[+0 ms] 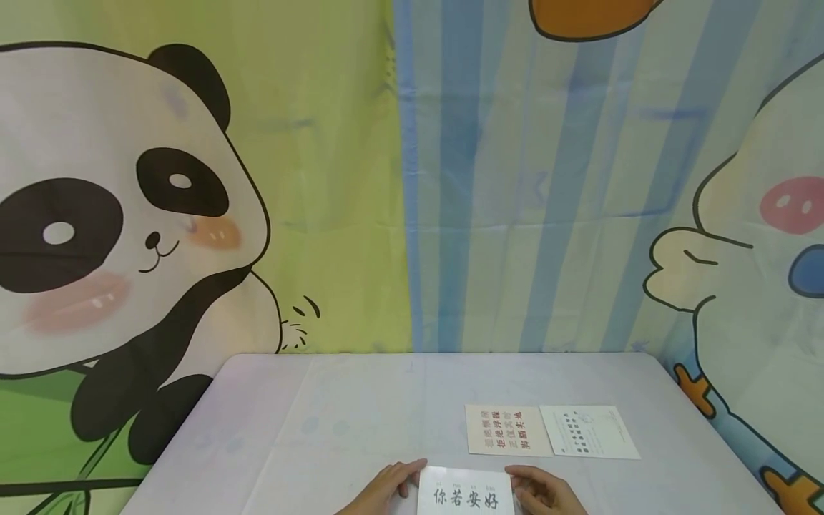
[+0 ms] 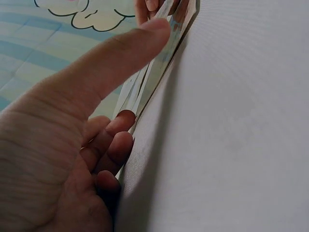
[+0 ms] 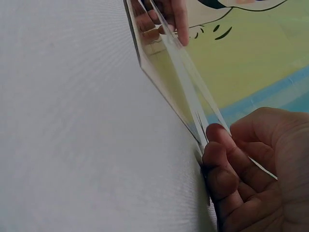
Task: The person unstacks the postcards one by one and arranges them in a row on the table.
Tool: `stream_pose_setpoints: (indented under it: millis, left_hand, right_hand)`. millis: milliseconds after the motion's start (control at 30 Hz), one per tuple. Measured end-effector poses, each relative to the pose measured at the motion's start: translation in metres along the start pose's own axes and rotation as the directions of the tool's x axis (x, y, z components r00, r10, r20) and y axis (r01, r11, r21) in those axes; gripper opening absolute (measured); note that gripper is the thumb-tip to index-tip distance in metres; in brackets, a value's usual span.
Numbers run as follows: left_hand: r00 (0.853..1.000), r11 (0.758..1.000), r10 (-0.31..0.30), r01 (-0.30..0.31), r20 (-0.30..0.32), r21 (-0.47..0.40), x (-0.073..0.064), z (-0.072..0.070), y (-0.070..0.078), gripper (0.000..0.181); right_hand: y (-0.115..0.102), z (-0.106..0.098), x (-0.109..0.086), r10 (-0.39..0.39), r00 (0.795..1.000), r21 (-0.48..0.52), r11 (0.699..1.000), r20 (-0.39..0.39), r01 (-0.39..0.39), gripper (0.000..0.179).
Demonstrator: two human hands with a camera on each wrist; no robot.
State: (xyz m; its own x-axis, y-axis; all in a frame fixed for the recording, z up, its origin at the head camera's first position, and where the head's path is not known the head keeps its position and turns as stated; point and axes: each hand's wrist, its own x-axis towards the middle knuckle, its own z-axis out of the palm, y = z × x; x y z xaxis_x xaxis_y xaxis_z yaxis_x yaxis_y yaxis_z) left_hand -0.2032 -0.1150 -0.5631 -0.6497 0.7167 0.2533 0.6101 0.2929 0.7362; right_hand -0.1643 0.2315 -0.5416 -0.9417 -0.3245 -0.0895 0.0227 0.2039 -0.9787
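Step in hand, as judged: a small stack of cards (image 1: 466, 479) is being held and squared up between two hands at the near side of the table (image 1: 347, 422). Left hand (image 1: 394, 488) and right hand (image 1: 546, 490) each have fingers curled in on opposite side edges, gripping it. Next move probably calls for even pressure from both sides, so no layer slips. Head view alone gives the top card's four large characters, plus the red-lettered card (image 1: 508, 430) and white card (image 1: 589, 432) lying beyond; wrist views alone show several thin, slightly splayed layers. Count: cannot tell.
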Motion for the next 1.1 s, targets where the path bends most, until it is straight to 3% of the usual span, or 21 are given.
stream_pose_setpoints:
  millis: [67,133,233,267,367,467,533,667,900,1000,1100]
  left_hand:
    - [0.994,0.994,0.106,-0.106,-0.015,0.029,0.0,-0.001,-0.004,0.086]
    - [0.978,0.977,0.208,-0.207,-0.028,0.047,0.002,-0.002,-0.009,0.09]
    - [0.953,0.954,0.299,-0.298,-0.041,0.035,0.004,-0.004,-0.012,0.093]
    - [0.953,0.954,0.3,-0.3,-0.044,0.007,0.004,-0.004,-0.011,0.093]
    - [0.97,0.967,0.238,-0.242,-0.056,-0.082,0.004,-0.005,-0.008,0.092]
    - [0.991,0.975,0.116,-0.127,-0.066,-0.181,0.003,-0.006,-0.003,0.091]
    - [0.997,0.974,0.052,-0.065,-0.064,-0.219,0.002,-0.006,0.0,0.092]
    - [0.998,0.969,0.0,-0.015,-0.058,-0.246,0.001,-0.006,0.001,0.091]
    - [0.997,0.958,0.003,-0.026,-0.083,-0.285,0.001,-0.003,0.003,0.089]
    - [0.993,0.943,-0.081,0.047,-0.088,-0.331,0.002,-0.002,0.008,0.089]
    - [0.981,0.931,-0.168,0.127,-0.093,-0.342,0.005,-0.003,0.012,0.089]
  right_hand:
    - [-0.001,0.002,0.001,0.031,0.999,0.006,0.999,-0.015,-0.031,0.053]
    - [-0.001,0.004,0.003,0.039,0.999,0.01,0.999,-0.025,-0.039,0.057]
    - [-0.002,0.005,0.004,0.02,0.999,0.003,1.0,-0.026,-0.02,0.06]
    - [-0.003,0.006,0.004,0.01,1.0,0.005,1.0,-0.021,-0.01,0.06]
    - [-0.004,0.006,0.005,-0.009,1.0,0.019,1.0,-0.002,0.009,0.062]
    - [-0.004,0.005,0.005,-0.025,0.999,0.037,0.999,0.032,0.024,0.065]
    - [-0.003,0.005,0.005,-0.032,0.999,0.051,0.998,0.044,0.029,0.068]
    - [-0.003,0.006,0.005,-0.039,0.998,0.079,0.996,0.057,0.034,0.07]
    - [-0.005,0.009,0.004,-0.083,0.993,0.093,0.993,0.084,0.076,0.075]
    - [-0.006,0.01,0.006,-0.13,0.986,0.079,0.989,0.107,0.122,0.083]
    - [-0.01,0.012,0.009,-0.153,0.972,0.134,0.983,0.181,0.129,0.095]
